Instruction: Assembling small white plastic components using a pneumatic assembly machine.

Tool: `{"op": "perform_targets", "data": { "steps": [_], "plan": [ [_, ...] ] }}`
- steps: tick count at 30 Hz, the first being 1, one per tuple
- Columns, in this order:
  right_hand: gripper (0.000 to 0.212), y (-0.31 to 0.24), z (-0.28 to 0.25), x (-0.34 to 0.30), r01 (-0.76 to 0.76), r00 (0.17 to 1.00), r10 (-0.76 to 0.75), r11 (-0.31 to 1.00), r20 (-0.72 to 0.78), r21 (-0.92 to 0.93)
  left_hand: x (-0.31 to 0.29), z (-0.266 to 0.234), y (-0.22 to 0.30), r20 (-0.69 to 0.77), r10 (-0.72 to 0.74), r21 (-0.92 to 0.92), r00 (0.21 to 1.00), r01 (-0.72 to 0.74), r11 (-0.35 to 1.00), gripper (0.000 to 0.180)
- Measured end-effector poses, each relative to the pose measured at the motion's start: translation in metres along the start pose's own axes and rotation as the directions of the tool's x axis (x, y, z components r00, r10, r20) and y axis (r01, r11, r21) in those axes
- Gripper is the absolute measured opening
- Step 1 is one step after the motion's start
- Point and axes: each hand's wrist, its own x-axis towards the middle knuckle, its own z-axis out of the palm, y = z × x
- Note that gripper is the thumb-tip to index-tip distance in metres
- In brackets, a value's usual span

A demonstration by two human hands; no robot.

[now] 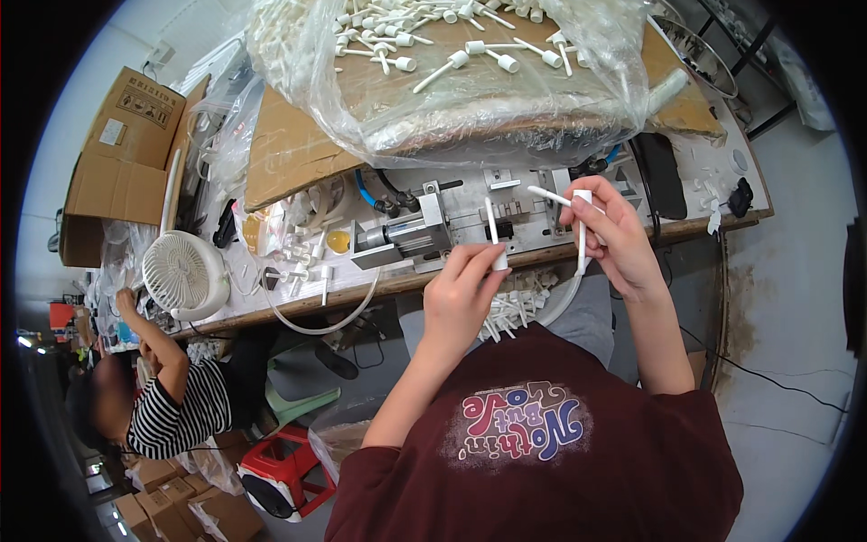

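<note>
My left hand [461, 294] is closed, its fingertips pinching a white plastic stick [492, 221] by its wider cap end, with the thin rod pointing up and away from me. My right hand [623, 239] is also closed, a little further right and higher. Between its fingers are two more white capped sticks: an upright one [582, 244] and a slanting one [548, 194] pointing left. Beyond both hands sits a small metal clamping fixture [519, 217] on the bench. A heap of the same white sticks [513, 312] lies at my lap, partly hidden by my left hand.
A metal cylinder unit [397, 237] stands left of the fixture. Behind it, a plastic-lined cardboard sheet [289, 135] carries many white sticks. A white fan [185, 275] is at the bench's left. Another person [185, 402] works further left, near a red stool [289, 470].
</note>
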Motion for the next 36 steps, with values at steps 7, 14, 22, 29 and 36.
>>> {"op": "perform_targets", "data": {
  "steps": [7, 14, 22, 29, 36],
  "plan": [
    [0.019, 0.003, 0.011, -0.009, 0.105, 0.993, -0.100, 0.991, -0.061, 0.087, 0.005, 0.023, -0.017, 0.059, 0.200, 0.378, 0.978, -0.207, 0.902, 0.028],
    [0.022, 0.006, 0.010, -0.016, 0.276, 0.947, -0.296, 0.948, -0.122, -0.160, 0.015, 0.022, -0.022, 0.078, 0.223, 0.407, 0.972, -0.236, 0.883, 0.029],
    [0.028, 0.015, 0.024, -0.016, 0.652, 0.682, -0.657, 0.347, 0.321, -0.674, 0.015, 0.017, -0.018, 0.044, 0.161, 0.264, 0.986, -0.166, 0.950, 0.033],
    [0.041, 0.038, 0.027, -0.011, 0.736, 0.515, -0.696, 0.060, 0.500, -0.674, 0.009, -0.001, 0.008, 0.283, -0.209, -0.651, 0.936, 0.347, 0.675, 0.038],
    [0.030, 0.044, 0.017, -0.008, 0.653, 0.567, -0.739, 0.134, 0.363, -0.745, 0.009, -0.001, -0.002, -0.050, 0.001, -0.141, 0.999, -0.008, 0.990, 0.035]
  ]
}}
